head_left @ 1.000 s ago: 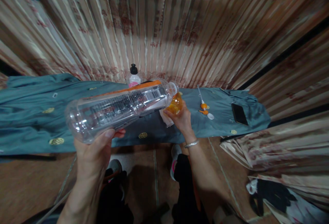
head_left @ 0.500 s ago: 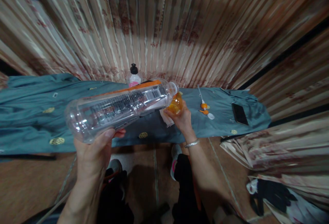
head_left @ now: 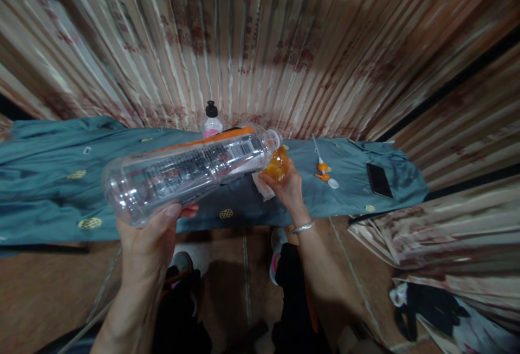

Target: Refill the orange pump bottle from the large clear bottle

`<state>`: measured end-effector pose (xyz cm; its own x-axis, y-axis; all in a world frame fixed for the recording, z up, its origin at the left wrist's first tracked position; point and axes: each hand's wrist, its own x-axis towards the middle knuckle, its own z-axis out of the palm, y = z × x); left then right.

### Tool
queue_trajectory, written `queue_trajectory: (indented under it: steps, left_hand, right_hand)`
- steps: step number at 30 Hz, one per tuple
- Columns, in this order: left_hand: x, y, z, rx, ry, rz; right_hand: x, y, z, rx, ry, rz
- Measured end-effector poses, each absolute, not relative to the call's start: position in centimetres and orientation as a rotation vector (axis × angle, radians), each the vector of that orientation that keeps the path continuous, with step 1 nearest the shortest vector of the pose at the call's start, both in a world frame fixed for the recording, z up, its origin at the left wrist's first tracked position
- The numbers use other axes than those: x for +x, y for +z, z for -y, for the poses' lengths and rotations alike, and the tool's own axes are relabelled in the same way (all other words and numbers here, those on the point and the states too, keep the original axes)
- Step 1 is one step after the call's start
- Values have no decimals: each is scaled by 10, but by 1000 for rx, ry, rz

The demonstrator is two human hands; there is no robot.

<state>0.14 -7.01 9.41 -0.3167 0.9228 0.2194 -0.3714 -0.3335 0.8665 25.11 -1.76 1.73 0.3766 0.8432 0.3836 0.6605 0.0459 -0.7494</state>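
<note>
We judge the pour is at its end: our left hand [head_left: 148,237] tips a clear bottle [head_left: 187,172], seemingly empty, its mouth over a small amber cup [head_left: 277,164]. Left fingers curl under the bottle's base, thumb on top. Our right hand [head_left: 286,189] wraps the cup above the teal cloth [head_left: 49,181]. Next, likely: right the bottle slowly, keeping the cup level.

Bare forearms, no sleeves; a thin silver bangle [head_left: 303,228] on the right wrist; black trousers [head_left: 294,300]; grey-pink shoes [head_left: 277,246].
</note>
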Motion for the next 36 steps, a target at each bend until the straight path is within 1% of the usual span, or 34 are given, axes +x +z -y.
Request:
queue_trajectory:
  steps: [36]
  left_hand:
    - [2,95,72,967,1779,-886]
  right_hand:
    - [251,17,18,-1659,259,1345]
